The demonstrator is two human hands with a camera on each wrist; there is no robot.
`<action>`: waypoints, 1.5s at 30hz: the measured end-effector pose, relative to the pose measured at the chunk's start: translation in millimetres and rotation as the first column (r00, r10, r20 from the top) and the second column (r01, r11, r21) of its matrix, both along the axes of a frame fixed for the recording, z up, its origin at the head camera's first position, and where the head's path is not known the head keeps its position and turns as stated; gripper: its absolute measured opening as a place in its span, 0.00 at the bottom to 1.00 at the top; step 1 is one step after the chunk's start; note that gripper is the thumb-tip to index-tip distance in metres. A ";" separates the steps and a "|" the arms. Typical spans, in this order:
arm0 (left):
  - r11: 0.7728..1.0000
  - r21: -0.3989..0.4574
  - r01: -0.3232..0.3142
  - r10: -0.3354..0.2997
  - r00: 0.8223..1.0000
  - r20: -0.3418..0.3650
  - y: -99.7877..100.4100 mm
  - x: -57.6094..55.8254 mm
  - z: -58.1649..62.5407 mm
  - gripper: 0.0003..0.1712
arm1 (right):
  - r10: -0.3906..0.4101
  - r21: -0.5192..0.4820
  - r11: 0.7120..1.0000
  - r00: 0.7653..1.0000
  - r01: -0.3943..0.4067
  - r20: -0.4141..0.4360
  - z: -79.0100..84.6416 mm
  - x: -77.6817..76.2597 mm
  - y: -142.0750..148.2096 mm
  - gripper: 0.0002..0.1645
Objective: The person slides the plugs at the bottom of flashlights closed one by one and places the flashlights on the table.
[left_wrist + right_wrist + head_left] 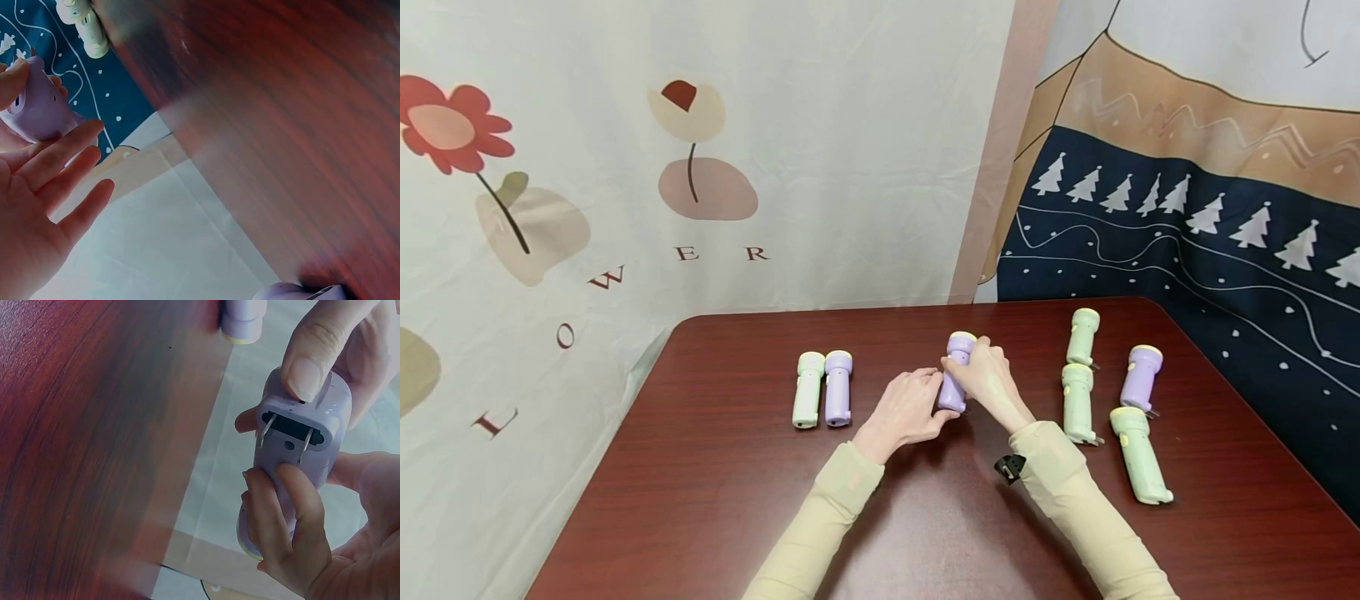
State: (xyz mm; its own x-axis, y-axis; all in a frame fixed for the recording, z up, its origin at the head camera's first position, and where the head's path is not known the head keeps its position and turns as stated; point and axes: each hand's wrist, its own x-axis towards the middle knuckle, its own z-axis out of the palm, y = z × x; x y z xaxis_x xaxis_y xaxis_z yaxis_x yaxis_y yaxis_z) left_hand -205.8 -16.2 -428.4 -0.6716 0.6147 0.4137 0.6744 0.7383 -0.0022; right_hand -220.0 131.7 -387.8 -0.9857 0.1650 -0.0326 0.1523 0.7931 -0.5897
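Note:
Both hands hold one purple flashlight (952, 393) with a yellow rim, tilted over the middle of the table. My right hand (992, 379) grips its body near the lamp head, fingers curled round it in the right wrist view. At the tail end my left hand (910, 408) pinches it, the thumb (306, 378) pressing beside the plug socket and a fingertip showing behind. Two metal prongs (306, 445) stand out from that end. In the left wrist view the other left fingers (81, 209) spread loosely away from the flashlight.
Left of the hands, a light green flashlight (808, 392) and a purple one (838, 390) lie side by side, no prongs showing. On the right lie three green flashlights (1077, 404) and another purple one (1141, 377), some with prongs out. Printed curtains (850, 167) hang behind the brown table (722, 500).

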 end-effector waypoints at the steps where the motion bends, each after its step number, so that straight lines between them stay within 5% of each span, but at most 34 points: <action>1: 1.000 -0.002 0.002 -0.002 1.000 0.001 -0.1 0.0 0.1 0.28 | 0.000 -0.002 1.000 1.000 0.000 0.003 -0.1 -0.1 0.1 0.41; 45: 0.997 -0.055 0.055 -0.050 0.994 0.094 -4.9 -0.8 -0.3 0.22 | 0.003 -0.046 0.999 1.000 -0.002 0.021 -4.7 -1.8 0.9 0.41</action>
State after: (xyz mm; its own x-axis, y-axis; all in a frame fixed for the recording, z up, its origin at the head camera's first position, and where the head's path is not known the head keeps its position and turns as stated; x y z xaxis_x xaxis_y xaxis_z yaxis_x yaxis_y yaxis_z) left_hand -206.6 -21.1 -428.7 -0.6716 0.6708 0.3147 0.7114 0.7025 0.0206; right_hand -221.9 132.5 -392.4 -0.9852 0.1599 -0.0610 0.1628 0.7657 -0.6223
